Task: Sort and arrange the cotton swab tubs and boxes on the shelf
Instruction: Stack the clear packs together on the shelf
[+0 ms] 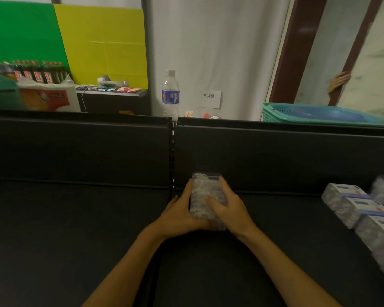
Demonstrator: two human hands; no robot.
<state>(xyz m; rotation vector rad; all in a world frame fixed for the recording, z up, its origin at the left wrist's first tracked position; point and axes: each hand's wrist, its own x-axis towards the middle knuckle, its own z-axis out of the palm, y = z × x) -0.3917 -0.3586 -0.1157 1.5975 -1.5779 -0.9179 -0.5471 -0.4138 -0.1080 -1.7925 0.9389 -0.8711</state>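
Squaring up a short row of clear cotton swab boxes [205, 200] against the back panel [275, 156] looks to be the step in hand: the left hand [182, 212] cups the row's left side and near end, the right hand [227, 206] lies curled over its top and right side. The blur hides how many boxes it holds, perhaps three. Next, the blue-labelled boxes [359, 207], well apart on the shelf [75, 229], want bringing alongside.
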